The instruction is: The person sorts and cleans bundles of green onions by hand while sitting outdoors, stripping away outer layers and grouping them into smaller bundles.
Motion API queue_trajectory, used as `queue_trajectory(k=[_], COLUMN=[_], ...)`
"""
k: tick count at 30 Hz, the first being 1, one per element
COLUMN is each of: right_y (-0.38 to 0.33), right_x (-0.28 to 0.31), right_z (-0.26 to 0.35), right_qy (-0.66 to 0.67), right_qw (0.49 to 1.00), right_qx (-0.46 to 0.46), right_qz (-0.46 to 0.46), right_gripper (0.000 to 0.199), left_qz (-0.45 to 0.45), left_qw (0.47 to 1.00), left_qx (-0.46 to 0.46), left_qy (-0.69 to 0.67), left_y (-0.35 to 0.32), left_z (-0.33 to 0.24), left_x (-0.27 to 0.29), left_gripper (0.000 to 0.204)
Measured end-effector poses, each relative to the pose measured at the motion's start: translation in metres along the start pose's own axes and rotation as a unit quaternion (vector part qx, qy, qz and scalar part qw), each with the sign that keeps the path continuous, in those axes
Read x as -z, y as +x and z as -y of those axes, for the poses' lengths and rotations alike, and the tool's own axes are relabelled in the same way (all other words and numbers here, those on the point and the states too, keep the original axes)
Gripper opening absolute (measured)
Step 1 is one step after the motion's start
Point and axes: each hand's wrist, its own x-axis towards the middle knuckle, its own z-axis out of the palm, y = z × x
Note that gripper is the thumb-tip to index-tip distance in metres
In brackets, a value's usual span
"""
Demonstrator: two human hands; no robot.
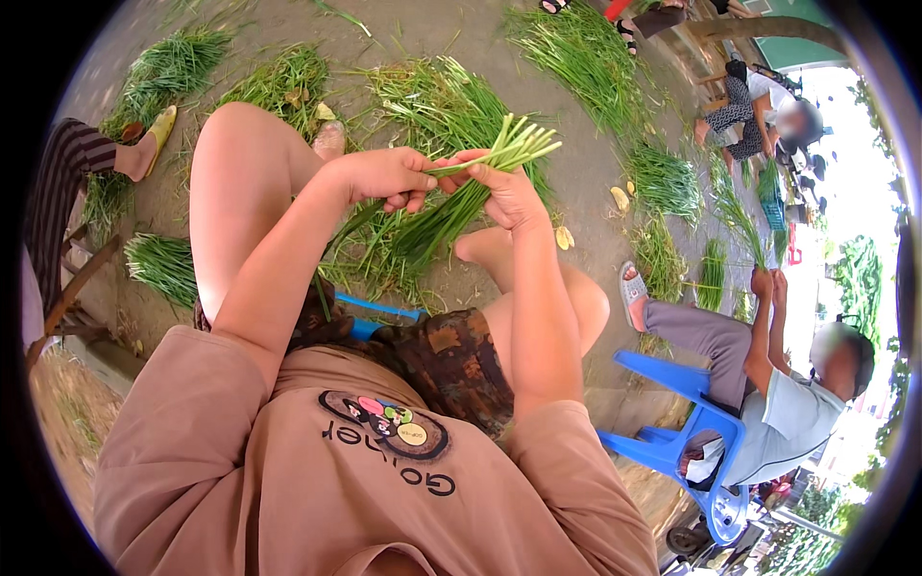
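My right hand (507, 197) is closed around a bunch of garlic chives (519, 144). The pale cut ends point up and to the right, while the green leaves (437, 226) hang down toward the left between my knees. Close beside it, my left hand (389, 180) pinches a thin chive stalk by the bunch, thumb against fingers. Dark blades trail below that hand. Under both hands lies a loose heap of chives (423, 101) on the ground.
More chive piles lie around, at far left (178, 62), far right (586, 62) and near left (161, 267). On the right, a person (797, 413) on a blue plastic chair (687, 422) holds chives. Another person (768, 106) sits farther off. A striped trouser leg (72, 182) is at left.
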Motion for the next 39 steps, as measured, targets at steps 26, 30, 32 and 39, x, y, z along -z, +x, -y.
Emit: queue_trajectory(k=[26,30,32,39], right_y=[0.011,0.005,0.006,-0.01], right_x=[-0.037,-0.011,0.005,0.059], right_z=[-0.003,0.018,0.028,0.062], right_qy=[-0.055,0.107,0.169,0.259], right_qw=[0.971,0.962,0.948,0.889], right_qx=[0.112,0.144,0.187,0.268], right_qz=[-0.202,-0.206,-0.193,-0.267], right_gripper=[0.018,0.024,0.022,0.019], left_qz=[-0.064,0.039,0.047,-0.011], left_qw=[0.991,0.996,0.989,0.926], left_qx=[0.066,0.078,0.14,0.298], left_qy=[0.101,0.031,0.026,0.231], left_y=[0.026,0.021,0.024,0.028], left_z=[0.015,0.044,0.064,0.118], left_x=[-0.009,0.014,0.024,0.051], left_gripper=[0.02,0.02,0.027,0.055])
